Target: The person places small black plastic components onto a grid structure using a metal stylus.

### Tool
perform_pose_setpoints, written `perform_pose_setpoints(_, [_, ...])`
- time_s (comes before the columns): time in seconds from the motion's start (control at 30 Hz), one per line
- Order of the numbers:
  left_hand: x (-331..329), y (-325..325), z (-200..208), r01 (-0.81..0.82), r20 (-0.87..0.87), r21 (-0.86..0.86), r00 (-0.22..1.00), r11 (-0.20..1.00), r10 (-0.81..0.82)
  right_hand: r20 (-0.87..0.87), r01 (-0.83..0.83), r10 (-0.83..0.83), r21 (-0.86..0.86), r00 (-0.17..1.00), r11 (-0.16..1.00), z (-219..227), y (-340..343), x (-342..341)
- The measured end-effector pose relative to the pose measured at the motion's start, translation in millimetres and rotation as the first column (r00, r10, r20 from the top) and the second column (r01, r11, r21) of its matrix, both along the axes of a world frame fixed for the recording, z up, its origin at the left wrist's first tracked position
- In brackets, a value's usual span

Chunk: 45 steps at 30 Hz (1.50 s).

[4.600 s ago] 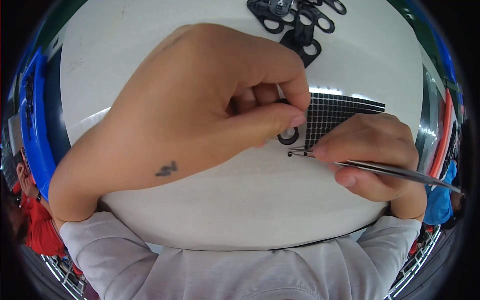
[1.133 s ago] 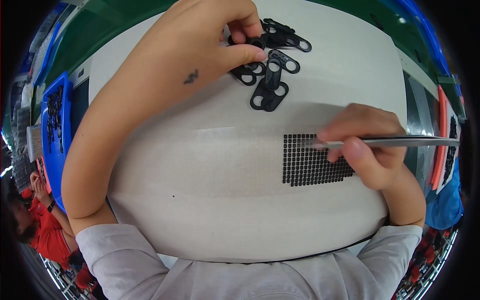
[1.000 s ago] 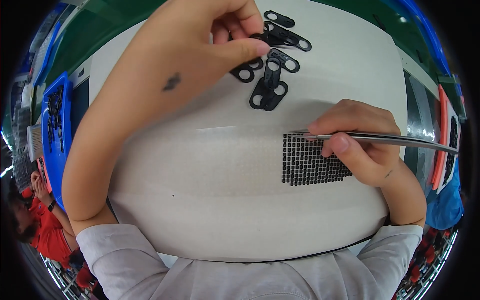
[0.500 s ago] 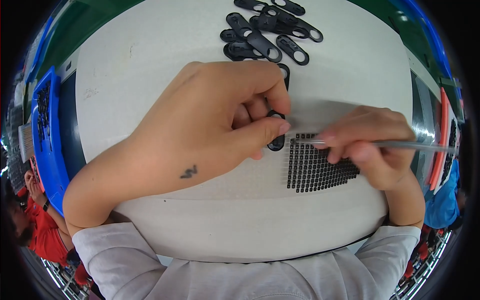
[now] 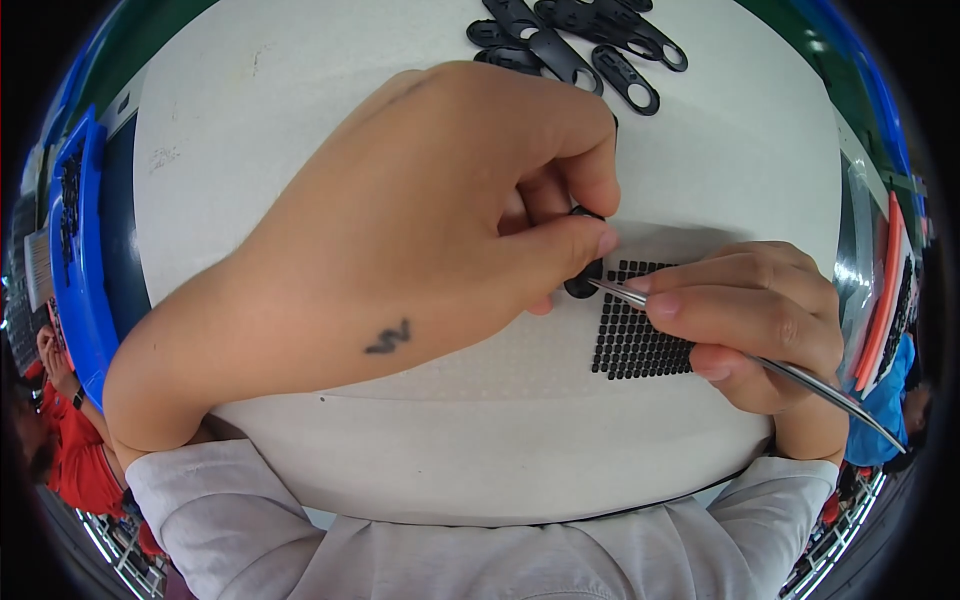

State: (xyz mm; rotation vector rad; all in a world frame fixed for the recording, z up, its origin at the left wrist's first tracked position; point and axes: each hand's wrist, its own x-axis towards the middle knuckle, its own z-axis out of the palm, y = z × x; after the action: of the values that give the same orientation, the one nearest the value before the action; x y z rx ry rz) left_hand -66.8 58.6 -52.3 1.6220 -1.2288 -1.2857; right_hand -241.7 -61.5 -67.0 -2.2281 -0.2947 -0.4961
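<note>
Pale tabletop (image 5: 450, 455): right hand (image 5: 765, 315) pinches tweezers (image 5: 622, 291) above a grid of small black pieces (image 5: 640, 345), tips at the near end of the black part (image 5: 580, 285) pinched in the left hand (image 5: 450, 190). I judge it a piece-placing step; next calls for steady tips, firm hold. Similar black straps (image 5: 550, 47) overlap beyond.

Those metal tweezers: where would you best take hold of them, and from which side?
Probably by the slim arms, a little behind the pointed tips, coming from the right. The tweezers are long, with their tips pointing left at the black piece in the left hand, so that side is crowded. The right hand grips them this way, the rear end sticking out.
</note>
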Motion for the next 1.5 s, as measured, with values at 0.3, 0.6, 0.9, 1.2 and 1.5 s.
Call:
perform_pose_setpoints(0.3, [-0.6,-4.9,3.0,-0.006,-0.025,0.041,1.000,0.999,0.007,0.002,0.006,-0.006,-0.085,1.000,0.996,1.9,-3.1,-2.0])
perform_pose_setpoints(0.6, [-6.8,-11.5,11.9,-0.013,-0.047,0.117,0.999,0.993,0.019,0.001,0.051,-0.051,-0.080,0.999,0.996,5.3,-4.1,-9.3])
perform_pose_setpoints(0.9, [-7.7,-18.0,17.6,0.035,-0.102,0.181,0.995,0.983,-0.016,0.002,0.070,-0.070,-0.103,0.998,0.992,10.6,-5.4,-14.8])
perform_pose_setpoints(1.2, [-9.6,-12.9,20.9,0.095,-0.163,0.103,0.984,0.990,-0.077,-0.220,0.182,-0.100,0.392,0.970,0.902,22.3,-16.3,-24.1])
perform_pose_setpoints(1.5, [87.5,-60.6,31.9,-0.207,0.357,-0.236,0.890,0.949,0.283,-0.291,0.305,-0.168,0.532,0.942,0.790,26.2,-3.4,-12.2])
